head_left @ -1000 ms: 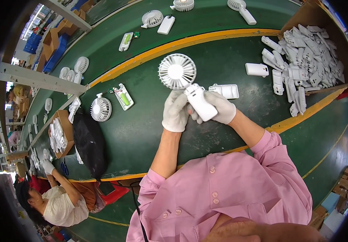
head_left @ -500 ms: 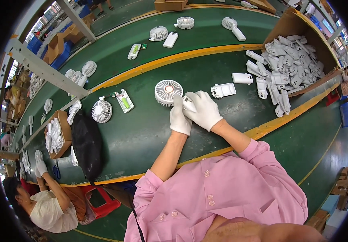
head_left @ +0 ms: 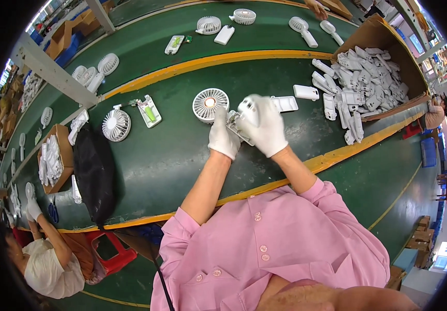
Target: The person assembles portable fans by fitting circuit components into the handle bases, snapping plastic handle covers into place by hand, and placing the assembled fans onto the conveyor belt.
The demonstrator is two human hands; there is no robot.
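Observation:
My gloved left hand (head_left: 224, 139) is closed around the handle of a white handheld fan (head_left: 210, 105), whose round head rests on the green bench just beyond. The handle (head_left: 240, 133) slants between both hands, its inner parts partly showing. Above it my gloved right hand (head_left: 267, 129), somewhat blurred, grips a white plastic handle cover (head_left: 247, 105) with small dark slots. Behind that hand lies an open handle shell (head_left: 285, 103), and another shell (head_left: 306, 92) sits face down further right.
On the right a cardboard box (head_left: 415, 78) spills white shells. To the left lie a fan with an exposed circuit board (head_left: 116, 125), a handle shell with a green battery (head_left: 150, 111) and a black bag (head_left: 95, 173). Fans stand past the yellow divider (head_left: 192, 63). A co-worker (head_left: 52, 264) sits at left.
My right hand has lifted the white cover up from the fan's handle, uncovering part of its inside. The whole view has shifted slightly. Another person's hand now shows at the far top.

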